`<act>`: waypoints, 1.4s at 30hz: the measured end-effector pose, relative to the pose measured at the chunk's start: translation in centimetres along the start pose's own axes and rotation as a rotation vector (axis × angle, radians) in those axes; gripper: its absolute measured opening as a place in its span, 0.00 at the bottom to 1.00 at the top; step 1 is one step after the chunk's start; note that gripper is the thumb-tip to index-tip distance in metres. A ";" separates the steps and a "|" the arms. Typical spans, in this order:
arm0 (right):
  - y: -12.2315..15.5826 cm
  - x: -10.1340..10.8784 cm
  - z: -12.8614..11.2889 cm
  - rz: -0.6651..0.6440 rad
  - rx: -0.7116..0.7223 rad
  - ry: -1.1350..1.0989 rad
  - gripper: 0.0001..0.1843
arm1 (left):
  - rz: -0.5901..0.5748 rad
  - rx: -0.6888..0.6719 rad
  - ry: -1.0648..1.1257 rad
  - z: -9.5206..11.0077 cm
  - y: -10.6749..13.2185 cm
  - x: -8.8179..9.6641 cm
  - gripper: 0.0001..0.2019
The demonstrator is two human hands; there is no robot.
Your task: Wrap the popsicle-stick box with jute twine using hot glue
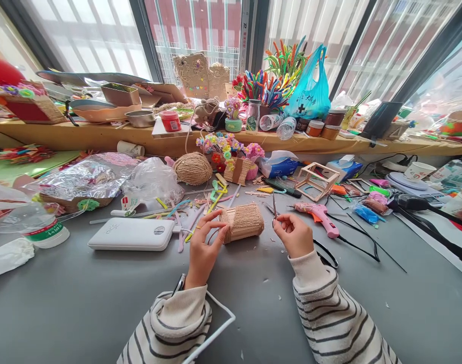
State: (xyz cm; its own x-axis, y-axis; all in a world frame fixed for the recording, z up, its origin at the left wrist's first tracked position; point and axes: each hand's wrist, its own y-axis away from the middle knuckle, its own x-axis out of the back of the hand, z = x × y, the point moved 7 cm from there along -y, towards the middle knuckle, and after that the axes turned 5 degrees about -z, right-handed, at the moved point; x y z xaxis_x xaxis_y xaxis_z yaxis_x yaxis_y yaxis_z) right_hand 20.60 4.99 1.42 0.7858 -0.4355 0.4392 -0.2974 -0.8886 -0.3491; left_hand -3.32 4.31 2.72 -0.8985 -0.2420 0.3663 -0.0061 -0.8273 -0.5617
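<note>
A small craft piece of wooden sticks wrapped in twine (248,222) lies on its side on the grey table. My left hand (205,245) is at its left end, with thumb and fingertips closed against it. A thin strand shows in the gap between thumb and fingers; where it ends is hidden. To the right of the craft, my right hand (294,233) is closed around scissors (274,203). Their blades point away from me and stand slightly apart, not touching the craft. A black loop, apparently their handle, shows behind my right wrist.
A pink glue gun (322,217) with a black cord lies right of my right hand. A white power bank (131,234) with a cable sits at left. Behind are a twine ball (193,168), pipe cleaner pieces, a wooden stick frame (317,180) and a cluttered ledge (158,132).
</note>
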 end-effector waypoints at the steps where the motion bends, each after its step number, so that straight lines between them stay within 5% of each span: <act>1: 0.0 -0.1 0.2 -0.019 -0.033 -0.057 0.15 | 0.002 -0.002 -0.001 0.0 0.0 0.0 0.05; 9: 0.9 -2.4 -0.9 -0.272 -0.132 -0.338 0.21 | 0.009 -0.011 -0.003 0.0 0.0 0.0 0.04; 14: 3.2 -5.6 -2.8 -0.579 -0.171 -0.580 0.24 | 0.004 -0.015 -0.009 -0.1 0.0 0.0 0.04; 19: 4.9 -7.2 -3.3 -0.744 -0.180 -0.588 0.22 | -0.001 -0.026 -0.017 0.0 0.0 -0.1 0.04; 42: 5.7 -8.1 -3.7 -0.832 -0.174 -0.620 0.24 | 0.009 -0.013 -0.034 0.2 -0.1 0.1 0.04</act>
State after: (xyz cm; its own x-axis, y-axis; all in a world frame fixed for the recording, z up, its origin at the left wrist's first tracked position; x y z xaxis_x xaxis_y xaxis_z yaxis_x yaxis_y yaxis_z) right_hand 10.51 2.92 -1.11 0.9031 0.4283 -0.0319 0.4289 -0.9033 0.0131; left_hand -3.31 4.26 2.89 -0.8831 -0.2671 0.3858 -0.0038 -0.8182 -0.5750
